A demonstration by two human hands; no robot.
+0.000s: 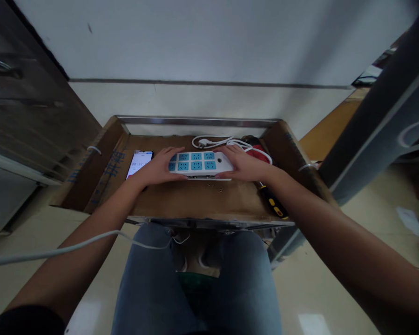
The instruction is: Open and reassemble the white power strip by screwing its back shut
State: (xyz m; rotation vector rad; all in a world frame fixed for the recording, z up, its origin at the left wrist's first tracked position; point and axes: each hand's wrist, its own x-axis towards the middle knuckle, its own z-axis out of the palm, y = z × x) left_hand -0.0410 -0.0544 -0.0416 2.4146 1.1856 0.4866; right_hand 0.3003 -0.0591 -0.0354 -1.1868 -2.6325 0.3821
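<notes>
A white power strip with blue socket faces lies crosswise at the middle of the cardboard-lined tray. Its front edge shows a dark gap between the upper and lower shell. My left hand grips its left end, fingers behind and thumb along the front. Around the right end my right hand is closed the same way. Behind the strip its white cord lies in loops with a plug. Several tiny screws rest on the cardboard just in front of it.
A phone with a lit timer lies left of my left hand. A yellow-and-black screwdriver sits under my right forearm, and a red object is behind that hand. Cardboard walls border the tray. A pale cable crosses my left forearm.
</notes>
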